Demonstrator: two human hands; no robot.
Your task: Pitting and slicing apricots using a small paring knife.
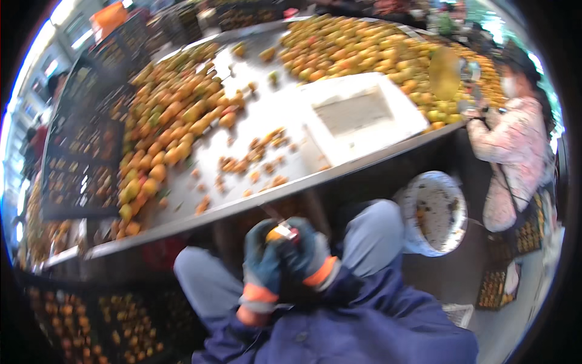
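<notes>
Both my hands are together over my lap, in dark blue-green gloves with orange and grey cuffs. My left hand [262,259] is closed around a yellow-orange fruit [274,235], mostly hidden by the fingers. Pressed against it, my right hand [299,250] grips a small knife-like tool [294,233]. Red and white show at its handle, and a thin dark blade seems to point up and left toward the table edge. Blur hides its exact shape.
Heaps of yellow-orange fruit [176,124] cover the metal table [194,159], with small orange scraps nearby. A white foam box [397,109] stands on it. A bucket [405,227] is beside my right knee; black crates [85,215] stand left. A masked person [512,142] works at right.
</notes>
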